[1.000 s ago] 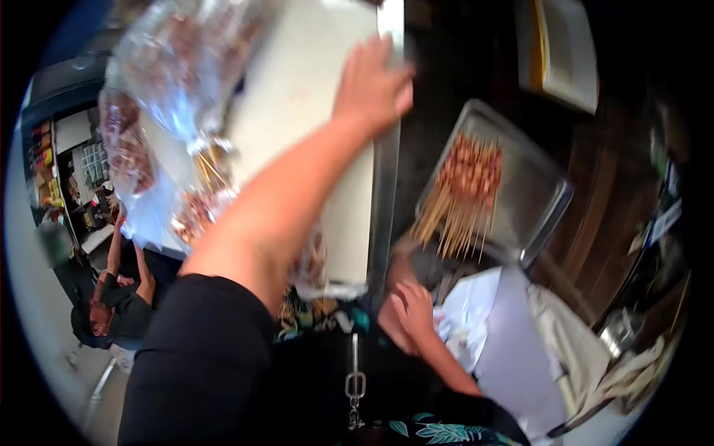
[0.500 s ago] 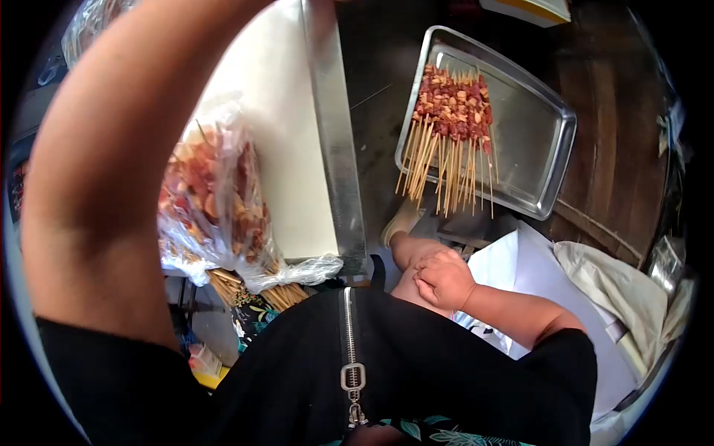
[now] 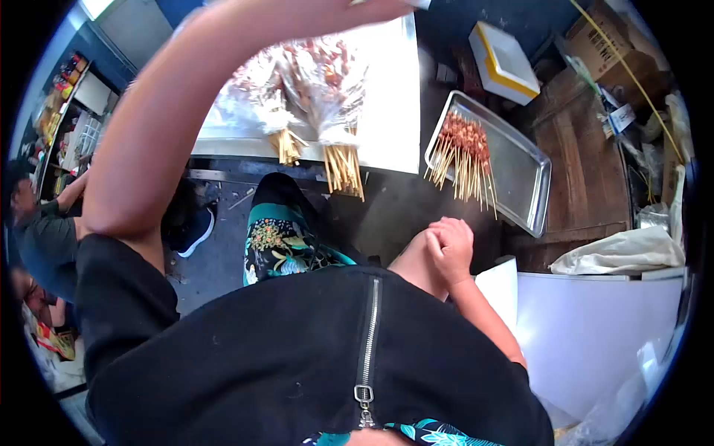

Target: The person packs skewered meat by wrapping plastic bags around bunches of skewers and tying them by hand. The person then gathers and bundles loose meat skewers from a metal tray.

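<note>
My left hand (image 3: pixel 379 9) is raised at the top edge, mostly cut off, beside a small white thing; its grip is hidden. Below that forearm, clear plastic bags of skewered meat (image 3: pixel 327 70) lie on a white-topped table (image 3: pixel 394 111), bundled wooden stick ends (image 3: pixel 343 169) poking out towards me. My right hand (image 3: pixel 450 249) rests on my bare right leg, fingers curled in, nothing visible in them. Beyond it, a row of raw meat skewers (image 3: pixel 465 145) lies at the left of a metal tray (image 3: pixel 524 171), sticks overhanging the near rim.
A white and yellow box (image 3: pixel 506 63) is behind the tray. Brown wooden boards (image 3: pixel 584 163) and a cardboard box (image 3: pixel 617 37) are at right, with a pale cloth (image 3: pixel 621 251) over a white surface (image 3: pixel 595 327). Another person (image 3: pixel 48 238) is at far left, near shelves.
The view has swung back and widened, bringing the bags, floor and other person into sight. My left hand has come into view at the top. My right hand stays on my leg.
</note>
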Tool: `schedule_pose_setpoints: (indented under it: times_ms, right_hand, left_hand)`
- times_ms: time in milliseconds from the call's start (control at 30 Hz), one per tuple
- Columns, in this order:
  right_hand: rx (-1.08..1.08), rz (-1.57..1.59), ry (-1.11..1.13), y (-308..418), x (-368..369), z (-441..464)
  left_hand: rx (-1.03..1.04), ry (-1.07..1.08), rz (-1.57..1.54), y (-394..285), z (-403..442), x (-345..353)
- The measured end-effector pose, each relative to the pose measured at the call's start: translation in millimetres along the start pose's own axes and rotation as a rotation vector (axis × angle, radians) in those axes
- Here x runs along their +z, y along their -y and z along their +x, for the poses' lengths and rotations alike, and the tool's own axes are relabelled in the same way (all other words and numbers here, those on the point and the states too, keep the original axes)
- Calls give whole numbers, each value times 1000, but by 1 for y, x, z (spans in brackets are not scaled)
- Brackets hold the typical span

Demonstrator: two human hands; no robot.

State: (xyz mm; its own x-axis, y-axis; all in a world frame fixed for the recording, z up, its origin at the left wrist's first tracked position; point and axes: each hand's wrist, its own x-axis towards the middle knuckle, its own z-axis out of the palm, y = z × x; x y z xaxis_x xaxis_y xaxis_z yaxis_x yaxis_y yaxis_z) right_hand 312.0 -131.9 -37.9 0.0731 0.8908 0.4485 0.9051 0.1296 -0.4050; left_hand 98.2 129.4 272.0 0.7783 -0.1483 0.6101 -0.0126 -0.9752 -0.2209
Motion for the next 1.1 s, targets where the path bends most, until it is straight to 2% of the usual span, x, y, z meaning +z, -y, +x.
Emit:
schedule_pose_setpoints:
  times_ms: [33, 67, 100, 167, 200, 233, 267, 300, 367, 433, 467, 500, 533, 567, 600, 633, 667, 700, 733, 800, 833, 867, 900, 933, 967, 1000, 1033, 1067, 1100]
  right_hand:
    - [-9, -24, 34, 18, -5, -8]
    - [458, 461, 136, 28, 1, -21]
    - [521, 730, 71, 50, -8, -12]
    - [233, 859, 22, 119, -61, 25]
    - [226, 953, 69, 151, -93, 34]
    - [-216, 999, 33, 166, -108, 44]
    - [-509, 915, 153, 191, -140, 55]
    - [-686, 1056, 237, 217, -158, 60]
    - [-665, 1471, 343, 255, -168, 39]
    - [-915, 1549, 279, 278, -164, 25]
    - [-505, 1541, -133, 308, -138, -33]
    - [-769, 1536, 584, 249, -162, 12]
    - [-734, 1379, 518, 223, -158, 7]
    - [-568, 1229, 328, 197, -150, -9]
    - [-126, 985, 288, 178, -154, -31]
    - [377, 1072, 83, 160, -139, -55]
    - [689, 1067, -187, 126, -116, -79]
    - [763, 937, -403, 96, -105, -100]
    - [782, 1038, -651, 70, -98, -118]
    - [848, 605, -855, -18, -77, -191]
    - [1126, 331, -792, -36, -85, -212]
    - [1297, 391, -891, -50, -85, -229]
    - [1397, 325, -812, -67, -87, -256]
    - [1372, 71, -736, -101, -73, -293]
    - [1253, -38, -642, -112, -68, -312]
    - [1302, -185, -353, -114, -66, -317]
    - [1391, -451, -201, -102, -52, -312]
    - [1419, -456, -5, -109, -34, -321]
    - [1442, -462, 8, -104, -16, -325]
  left_hand:
    - [-294, 127, -56, -15, -39, -10]
    - [-307, 124, 38, -40, -69, -22]
    - [-382, 112, -127, -66, -94, -20]
    - [-449, 178, -464, -110, -138, -6]
    - [-578, 342, -615, -132, -149, 1]
    - [-505, 356, -592, -151, -154, 11]
    - [-439, 368, -581, -165, -160, 24]
    - [-459, 401, -659, -176, -164, 39]
    - [-489, 447, -782, -192, -165, 62]
    - [-512, 411, -855, -205, -159, 73]
    - [-518, 436, -892, -208, -158, 78]
    - [-476, 397, -911, -210, -157, 81]
    - [-480, 405, -917, -211, -161, 85]
    - [-486, 406, -913, -208, -164, 89]
    - [-512, 433, -900, -206, -165, 88]
    - [-562, 469, -896, -204, -166, 86]
    - [-616, 462, -900, -205, -168, 84]
    - [-670, 454, -904, -206, -169, 85]
    - [-712, 450, -943, -209, -173, 88]
    - [-770, 456, -987, -212, -175, 91]
    - [-753, 479, -1002, -215, -175, 90]
    - [-832, 428, -1058, -219, -174, 91]
    - [-908, 381, -1118, -224, -171, 94]
    - [-860, 386, -1087, -226, -171, 97]
    - [-844, 353, -1078, -229, -171, 100]
    - [-839, 363, -1075, -230, -171, 100]
    - [-841, 366, -1065, -230, -173, 99]
    - [-817, 381, -1035, -228, -175, 99]
    - [-883, 383, -1071, -229, -176, 97]
